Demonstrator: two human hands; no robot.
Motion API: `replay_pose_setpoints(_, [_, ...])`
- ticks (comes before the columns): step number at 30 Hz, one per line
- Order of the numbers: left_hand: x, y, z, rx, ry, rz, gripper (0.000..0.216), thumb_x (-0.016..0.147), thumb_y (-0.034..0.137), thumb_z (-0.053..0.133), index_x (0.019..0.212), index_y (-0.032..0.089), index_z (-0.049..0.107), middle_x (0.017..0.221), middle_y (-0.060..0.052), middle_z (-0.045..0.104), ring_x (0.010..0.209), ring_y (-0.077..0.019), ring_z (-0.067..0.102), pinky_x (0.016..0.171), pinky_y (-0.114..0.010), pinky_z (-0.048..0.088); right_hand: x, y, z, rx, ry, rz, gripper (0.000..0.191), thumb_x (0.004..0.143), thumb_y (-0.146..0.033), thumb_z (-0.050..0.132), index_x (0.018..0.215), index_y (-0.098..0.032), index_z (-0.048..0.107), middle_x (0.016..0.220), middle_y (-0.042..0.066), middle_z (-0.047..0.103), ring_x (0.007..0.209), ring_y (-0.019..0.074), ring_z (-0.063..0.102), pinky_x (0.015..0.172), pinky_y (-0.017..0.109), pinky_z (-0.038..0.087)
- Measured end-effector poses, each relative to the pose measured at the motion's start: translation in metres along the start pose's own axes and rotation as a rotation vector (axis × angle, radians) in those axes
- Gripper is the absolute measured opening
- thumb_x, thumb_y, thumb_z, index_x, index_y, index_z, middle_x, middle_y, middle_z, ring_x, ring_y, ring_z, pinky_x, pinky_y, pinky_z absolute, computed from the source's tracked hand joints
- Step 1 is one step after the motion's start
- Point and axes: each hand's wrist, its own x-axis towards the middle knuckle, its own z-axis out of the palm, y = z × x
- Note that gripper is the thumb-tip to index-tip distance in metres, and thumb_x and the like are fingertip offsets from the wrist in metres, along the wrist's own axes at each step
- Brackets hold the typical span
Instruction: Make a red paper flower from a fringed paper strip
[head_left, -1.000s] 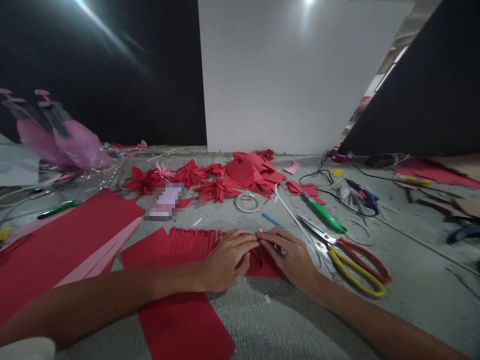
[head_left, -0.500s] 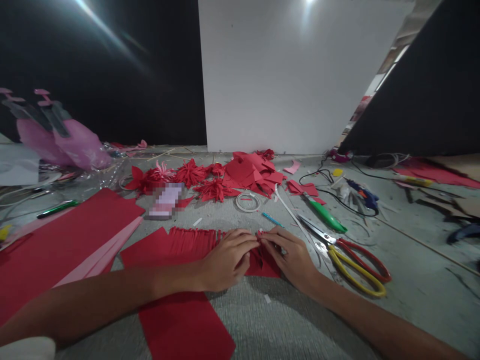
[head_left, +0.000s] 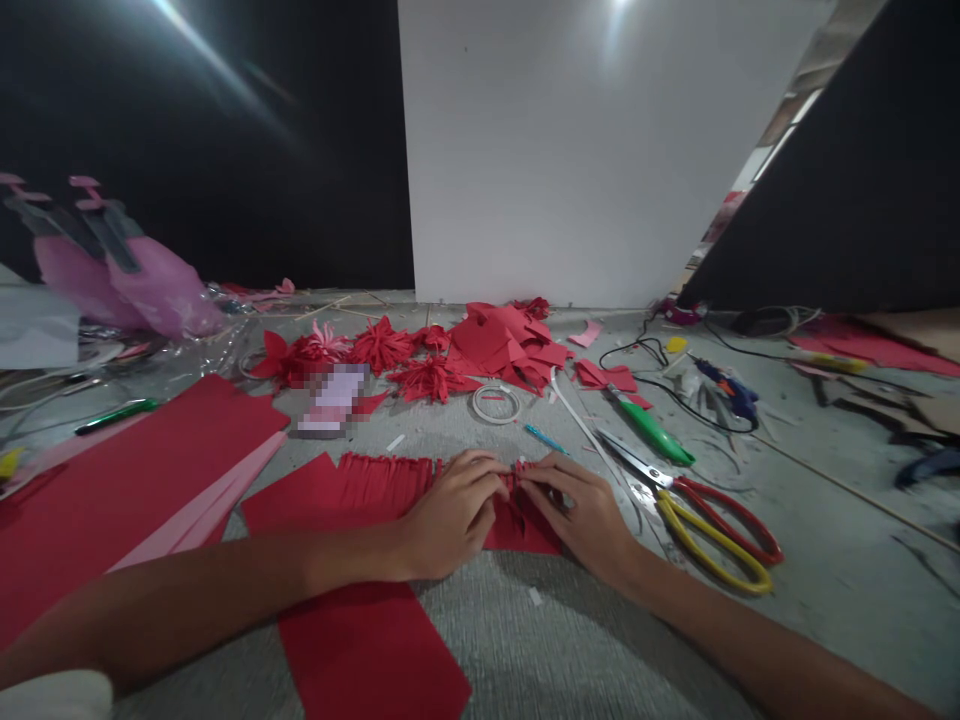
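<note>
Both hands meet low in the middle of the view on a fringed red paper strip [head_left: 375, 480], which lies flat on the grey floor covering [head_left: 570, 640] with its cut fringe pointing to 12 o'clock. The left hand [head_left: 450, 515] is curled shut, thumb and fingertips pinching the strip's right end. The right hand [head_left: 589, 515] pinches the same bunched end from the 3 o'clock side, so the fingertips of the two hands nearly touch.

Compared with half a second ago, the change is small. The left fingers have curled in a little tighter and the pinch point sits slightly further towards 9 o'clock, so the paper between the hands looks a touch more gathered. Neither hand has let go, and the work seems to be at the same stage.

Red-and-yellow scissors [head_left: 705, 525] lie just beside the right hand at 3 o'clock. A tape roll [head_left: 496, 404] sits at 12 o'clock, with red paper flowers [head_left: 382, 345] beyond it at 11 o'clock. A large red sheet [head_left: 127, 480] lies at 9 o'clock.
</note>
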Motion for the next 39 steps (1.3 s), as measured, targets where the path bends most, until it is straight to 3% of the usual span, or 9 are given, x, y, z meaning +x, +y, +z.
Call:
replay_pose_setpoints(22, [-0.0006,-0.0015,0.0003,0.007,-0.026,0.015,0.024,0.089,0.002,0.045,0.095,0.018,0.061,0.121,-0.006,0.062,0.123,-0.0204,0.048,0.11,-0.039,0.039,0.0028,-0.0044,-0.0014,0.028,-0.006,-0.025,0.009,0.091,-0.021,0.06,0.089,-0.022,0.069,0.084,0.004,0.066,0.076,0.0167,0.065,0.07,0.029,0.056])
replay_pose_setpoints(35, [0.0007,0.0018,-0.0019,0.006,-0.009,-0.019,0.027,0.086,-0.001,0.042,0.097,0.019,0.058,0.123,-0.006,0.058,0.123,-0.0206,0.047,0.11,-0.039,0.038,0.0031,-0.0026,-0.0013,0.032,-0.021,-0.028,0.011,0.087,-0.019,0.064,0.078,-0.022,0.059,0.077,0.001,0.06,0.069,0.0158,0.06,0.064,0.028,0.051])
replay_pose_setpoints(39, [0.0011,0.0023,-0.0015,-0.012,0.011,-0.022,0.026,0.087,0.001,0.042,0.098,0.019,0.057,0.122,-0.007,0.057,0.121,-0.0211,0.048,0.109,-0.04,0.039,0.0028,-0.0025,-0.002,-0.017,0.013,-0.018,0.011,0.085,-0.025,0.068,0.089,-0.022,0.059,0.086,0.003,0.062,0.081,0.0192,0.062,0.073,0.033,0.054])
